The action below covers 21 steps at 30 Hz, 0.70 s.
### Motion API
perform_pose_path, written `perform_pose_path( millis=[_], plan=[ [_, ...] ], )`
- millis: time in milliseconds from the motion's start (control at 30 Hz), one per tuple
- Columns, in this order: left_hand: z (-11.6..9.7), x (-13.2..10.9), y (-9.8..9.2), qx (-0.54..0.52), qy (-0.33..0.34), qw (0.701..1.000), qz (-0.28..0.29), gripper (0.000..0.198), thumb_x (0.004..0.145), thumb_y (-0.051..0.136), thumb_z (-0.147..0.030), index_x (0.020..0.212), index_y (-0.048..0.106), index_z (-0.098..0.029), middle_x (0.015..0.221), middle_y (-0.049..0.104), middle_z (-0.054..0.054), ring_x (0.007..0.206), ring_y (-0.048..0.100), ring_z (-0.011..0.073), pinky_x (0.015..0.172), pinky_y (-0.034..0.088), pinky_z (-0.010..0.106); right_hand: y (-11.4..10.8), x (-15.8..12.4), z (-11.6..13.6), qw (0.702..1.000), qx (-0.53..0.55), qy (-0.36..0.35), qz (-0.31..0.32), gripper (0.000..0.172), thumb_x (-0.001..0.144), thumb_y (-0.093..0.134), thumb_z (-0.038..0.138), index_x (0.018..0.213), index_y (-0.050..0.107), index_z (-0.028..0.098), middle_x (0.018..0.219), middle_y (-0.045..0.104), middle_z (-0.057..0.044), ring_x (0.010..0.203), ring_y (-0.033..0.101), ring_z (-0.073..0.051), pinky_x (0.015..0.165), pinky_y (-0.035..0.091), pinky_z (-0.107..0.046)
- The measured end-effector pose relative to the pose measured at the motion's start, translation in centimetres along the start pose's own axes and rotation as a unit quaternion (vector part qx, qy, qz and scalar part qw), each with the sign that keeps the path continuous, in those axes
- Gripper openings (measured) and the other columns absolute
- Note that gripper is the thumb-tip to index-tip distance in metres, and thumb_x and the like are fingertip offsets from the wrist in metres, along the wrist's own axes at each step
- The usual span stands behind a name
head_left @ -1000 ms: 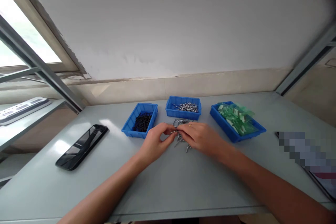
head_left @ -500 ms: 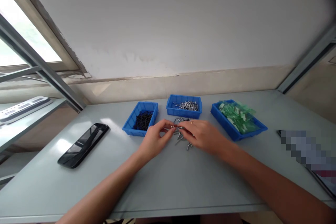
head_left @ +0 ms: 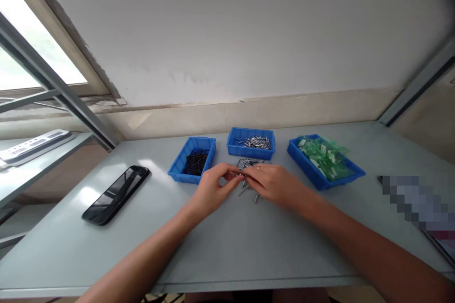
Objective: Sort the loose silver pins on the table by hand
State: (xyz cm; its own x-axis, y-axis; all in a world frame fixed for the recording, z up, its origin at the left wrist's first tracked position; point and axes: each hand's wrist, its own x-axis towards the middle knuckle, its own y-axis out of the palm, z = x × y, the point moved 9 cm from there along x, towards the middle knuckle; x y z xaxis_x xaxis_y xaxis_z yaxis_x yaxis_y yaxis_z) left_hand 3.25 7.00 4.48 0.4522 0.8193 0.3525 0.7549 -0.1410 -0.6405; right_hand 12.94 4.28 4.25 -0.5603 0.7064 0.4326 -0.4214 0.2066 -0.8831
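My left hand (head_left: 216, 184) and my right hand (head_left: 270, 181) meet over the middle of the table, thumb and fingers of each pinched together. Between the touching fingertips is a small silver fastener, mostly covered, so its exact kind cannot be made out. Beneath and behind the hands lies a loose pile of long, thin silver fasteners (head_left: 244, 186), partly hidden by my right hand. Just beyond stands a blue bin (head_left: 250, 152) of similar silver pieces. To the left of my left hand, another blue bin (head_left: 186, 178) holds dark, screw-like pieces.
At right, a blue bin (head_left: 322, 182) holds green plastic packets (head_left: 325, 156). A black phone (head_left: 117, 195) lies on the left of the grey table (head_left: 227, 246). A blurred-out flat item (head_left: 419, 208) is at the right edge. A white power strip (head_left: 35, 146) sits on the left shelf.
The fingertips have drawn closer together, covering more of the silver fastener between them. The whole view has shifted slightly; the bins and phone keep their places on the table.
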Motion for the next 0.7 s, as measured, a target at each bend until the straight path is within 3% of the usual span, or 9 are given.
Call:
perform_pose_path(
  millis=[133, 233, 300, 433, 700],
  plan=[
    [0.0, -0.1, 0.4, -0.009, 0.001, 1.000, 0.019, 0.011, 0.084, 0.055, -0.027, 0.083, 0.060, -0.017, 0.075, 0.063, 0.000, 0.071, 0.059, 0.0127, 0.061, 0.047, 0.021, 0.4, 0.0, 0.4, 0.999, -0.005, -0.023, 0.024, 0.022, 0.094, 0.038, 0.024, 0.088, 0.058, 0.016, 0.078, 0.065, -0.005, 0.075, 0.061, -0.016, 0.064, 0.042, -0.027],
    [0.4, -0.1, 0.3, -0.037, -0.013, 0.999, 0.013, 0.012, 0.085, 0.054, -0.028, 0.089, 0.060, -0.018, 0.086, 0.065, 0.002, 0.080, 0.061, 0.0138, 0.065, 0.049, 0.022, -0.3, 0.0, 0.3, 1.000, -0.010, -0.019, 0.006, 0.023, 0.093, 0.039, 0.024, 0.085, 0.059, 0.016, 0.076, 0.065, -0.004, 0.073, 0.062, -0.017, 0.065, 0.043, -0.027],
    [0.7, -0.1, 0.3, -0.059, -0.024, 0.998, 0.013, 0.013, 0.086, 0.053, -0.028, 0.092, 0.059, -0.018, 0.088, 0.066, 0.002, 0.081, 0.062, 0.0139, 0.069, 0.050, 0.023, -1.2, -0.1, 0.1, 1.000, -0.001, -0.010, -0.029, 0.020, 0.093, 0.040, 0.024, 0.093, 0.058, 0.016, 0.079, 0.066, -0.004, 0.075, 0.062, -0.017, 0.066, 0.044, -0.027],
    [0.6, 0.0, 0.8, -0.049, -0.019, 0.998, 0.035, 0.011, 0.086, 0.053, -0.027, 0.085, 0.058, -0.017, 0.074, 0.064, -0.001, 0.070, 0.059, 0.0115, 0.064, 0.048, 0.021, -2.4, -0.3, 0.6, 0.996, 0.011, -0.037, -0.079, 0.023, 0.093, 0.039, 0.023, 0.112, 0.051, 0.016, 0.089, 0.067, -0.005, 0.081, 0.062, -0.016, 0.069, 0.045, -0.027],
    [0.3, 0.1, 0.0, 0.010, -0.004, 1.000, -0.004, 0.013, 0.083, 0.056, -0.028, 0.085, 0.061, -0.016, 0.071, 0.062, 0.000, 0.065, 0.056, 0.0115, 0.056, 0.045, 0.020, -1.2, -0.1, 0.0, 0.997, -0.045, -0.034, -0.053, 0.023, 0.095, 0.036, 0.023, 0.098, 0.058, 0.016, 0.088, 0.067, -0.007, 0.078, 0.061, -0.017, 0.068, 0.044, -0.028]
  ],
)
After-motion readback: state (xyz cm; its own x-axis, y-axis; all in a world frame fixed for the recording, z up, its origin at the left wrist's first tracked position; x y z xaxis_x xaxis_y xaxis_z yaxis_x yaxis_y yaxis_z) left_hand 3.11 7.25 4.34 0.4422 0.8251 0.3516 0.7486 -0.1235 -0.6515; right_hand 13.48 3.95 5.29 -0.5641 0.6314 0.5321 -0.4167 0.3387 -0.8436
